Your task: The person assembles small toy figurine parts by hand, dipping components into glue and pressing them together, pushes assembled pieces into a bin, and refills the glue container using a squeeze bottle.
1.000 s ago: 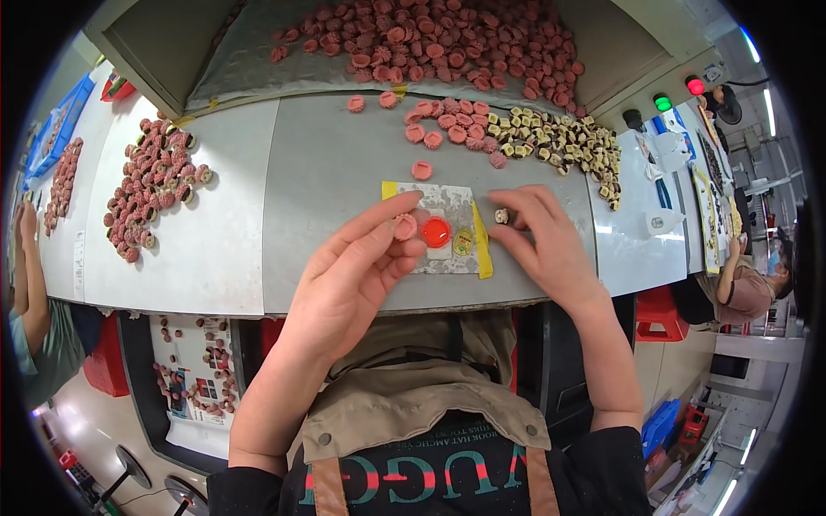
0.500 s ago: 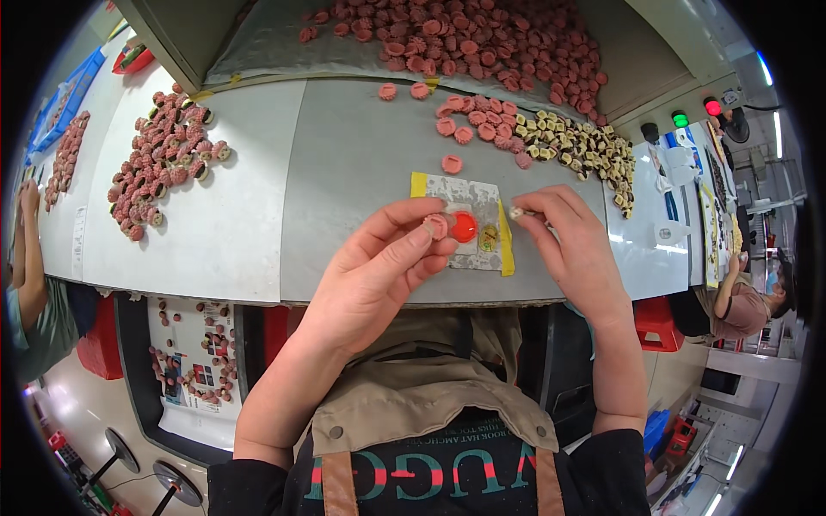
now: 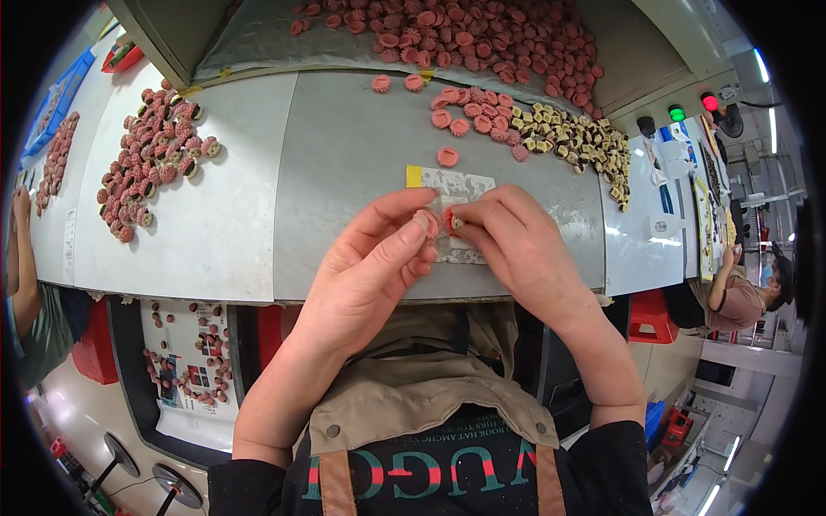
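My left hand (image 3: 366, 262) pinches a small pink ridged cup-shaped piece (image 3: 428, 225) between thumb and fingers, above the work table. Close beside it, my right hand (image 3: 520, 249) grips a small cream-coloured piece (image 3: 457, 223) in its fingertips. That piece is at a round red spot (image 3: 447, 215), which the right fingers mostly cover; whether they touch cannot be made out. Beneath both hands lies a mottled white plate (image 3: 460, 181) with yellow tape at its corner.
Loose pink cups (image 3: 473, 110) and cream-and-dark pieces (image 3: 572, 142) lie beyond my hands. A big heap of pink cups (image 3: 482, 34) fills the recess behind. Assembled pink-and-dark pieces (image 3: 155, 163) cover the left table. An open drawer (image 3: 194, 421) holds more. Other people sit at both sides.
My right hand has moved left, carrying the small cream piece from the plate's right side to the red spot. My left hand still holds the pink cup. The whole view has shifted slightly.
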`<control>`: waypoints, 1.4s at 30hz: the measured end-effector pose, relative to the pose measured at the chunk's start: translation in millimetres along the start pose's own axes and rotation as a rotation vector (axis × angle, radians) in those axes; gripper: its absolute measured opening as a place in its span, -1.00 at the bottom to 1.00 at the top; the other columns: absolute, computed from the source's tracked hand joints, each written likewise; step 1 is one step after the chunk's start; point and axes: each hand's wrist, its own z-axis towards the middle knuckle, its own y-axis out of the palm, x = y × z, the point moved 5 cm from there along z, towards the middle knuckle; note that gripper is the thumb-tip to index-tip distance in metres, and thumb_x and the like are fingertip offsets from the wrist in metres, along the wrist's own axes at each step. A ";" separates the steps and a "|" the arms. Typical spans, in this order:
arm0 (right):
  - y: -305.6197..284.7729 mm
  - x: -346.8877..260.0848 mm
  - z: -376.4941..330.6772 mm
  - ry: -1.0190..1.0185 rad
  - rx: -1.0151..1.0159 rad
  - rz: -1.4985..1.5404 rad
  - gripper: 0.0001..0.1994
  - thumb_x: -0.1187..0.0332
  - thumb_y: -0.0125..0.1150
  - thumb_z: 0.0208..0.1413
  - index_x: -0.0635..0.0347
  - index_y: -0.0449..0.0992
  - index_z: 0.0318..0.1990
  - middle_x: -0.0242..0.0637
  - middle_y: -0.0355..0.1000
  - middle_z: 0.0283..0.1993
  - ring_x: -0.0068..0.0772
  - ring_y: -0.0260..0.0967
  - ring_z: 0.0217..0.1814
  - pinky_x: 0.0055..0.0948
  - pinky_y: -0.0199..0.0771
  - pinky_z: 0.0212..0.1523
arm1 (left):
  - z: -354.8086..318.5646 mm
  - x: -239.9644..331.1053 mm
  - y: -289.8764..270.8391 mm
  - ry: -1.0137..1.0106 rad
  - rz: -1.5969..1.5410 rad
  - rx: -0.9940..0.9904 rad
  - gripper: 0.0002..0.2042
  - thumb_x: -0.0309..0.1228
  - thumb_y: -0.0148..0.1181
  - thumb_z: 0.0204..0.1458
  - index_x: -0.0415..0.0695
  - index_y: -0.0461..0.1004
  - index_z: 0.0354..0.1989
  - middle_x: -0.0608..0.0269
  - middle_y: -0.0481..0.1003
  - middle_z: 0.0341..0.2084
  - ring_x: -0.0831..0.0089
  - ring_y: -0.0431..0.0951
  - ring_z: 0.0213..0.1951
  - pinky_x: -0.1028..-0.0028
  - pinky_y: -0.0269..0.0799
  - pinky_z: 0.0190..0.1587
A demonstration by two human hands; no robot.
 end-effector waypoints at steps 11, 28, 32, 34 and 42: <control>-2.6 9.5 2.8 -0.026 0.019 0.070 -0.80 0.54 0.25 -0.03 0.21 0.53 -0.20 -0.26 0.38 -0.29 -0.20 0.37 -0.24 -0.31 0.41 -0.25 | 1.0 0.4 2.7 0.001 0.005 0.028 -0.66 -0.40 0.04 0.24 -0.20 0.31 0.17 0.29 0.47 -0.11 0.56 0.48 -0.13 0.58 0.40 -0.03; -8.3 20.3 -18.0 0.329 0.147 0.688 -0.84 0.53 0.15 0.16 0.26 0.49 -0.10 -0.31 0.41 -0.18 -0.48 0.39 -0.15 -0.54 0.38 -0.12 | 1.4 -1.1 20.0 -0.003 0.207 0.149 -0.66 -0.38 0.08 0.23 -0.24 0.35 0.14 0.29 0.49 -0.14 0.55 0.51 -0.12 0.57 0.41 -0.03; 1.2 12.6 -24.6 0.302 0.204 0.928 -0.81 0.52 0.14 0.18 0.28 0.46 -0.05 -0.35 0.40 -0.13 -0.55 0.36 -0.11 -0.54 0.38 -0.10 | 3.4 -3.5 23.6 -0.024 0.248 0.125 -0.66 -0.36 0.08 0.23 -0.23 0.37 0.13 0.29 0.50 -0.13 0.56 0.49 -0.08 0.57 0.40 -0.01; 0.3 6.3 -23.1 0.205 0.220 0.761 -0.81 0.50 0.15 0.19 0.28 0.46 -0.05 -0.33 0.41 -0.11 -0.54 0.36 -0.11 -0.53 0.38 -0.10 | 3.9 -4.4 25.3 -0.025 0.261 0.118 -0.67 -0.35 0.09 0.23 -0.23 0.38 0.12 0.29 0.49 -0.12 0.57 0.48 -0.07 0.56 0.39 0.00; 3.9 0.0 -28.9 0.143 0.375 0.609 -0.82 0.48 0.20 0.15 0.24 0.47 -0.10 -0.25 0.45 -0.16 -0.34 0.39 -0.15 -0.47 0.40 -0.13 | -3.9 -7.4 32.6 0.572 0.932 0.147 -0.72 -0.46 0.11 0.20 -0.29 0.44 0.05 0.18 0.47 -0.05 0.52 0.47 -0.06 0.53 0.39 0.05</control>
